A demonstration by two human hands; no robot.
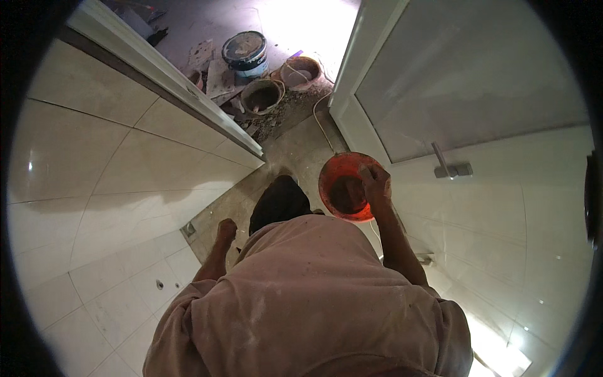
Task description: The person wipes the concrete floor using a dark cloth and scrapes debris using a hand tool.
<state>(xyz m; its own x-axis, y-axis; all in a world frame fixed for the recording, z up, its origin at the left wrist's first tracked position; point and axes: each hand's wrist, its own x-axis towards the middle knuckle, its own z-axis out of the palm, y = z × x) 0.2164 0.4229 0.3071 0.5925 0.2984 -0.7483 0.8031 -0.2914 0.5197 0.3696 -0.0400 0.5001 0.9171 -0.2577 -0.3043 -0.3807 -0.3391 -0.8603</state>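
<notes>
An orange bucket (328, 183) is in front of me and to the right, with dark residue inside. My right hand (375, 183) is at the bucket's right side, its fingers closed at the rim; whether they grip the rim or a handle there is hard to see. My left hand (227, 230) hangs at my left side, curled into a fist with nothing visible in it. Below me a dark trouser leg (279, 204) shows past my dusty brown shirt.
A doorway frame (182, 85) stands ahead on the left, an open door with a lever handle (447, 168) on the right. Beyond the threshold are a lidded paint bucket (245, 51), two dirty buckets (262, 97), rubble (270, 123) and a cable (321, 127). Tiled walls (107, 151) flank me.
</notes>
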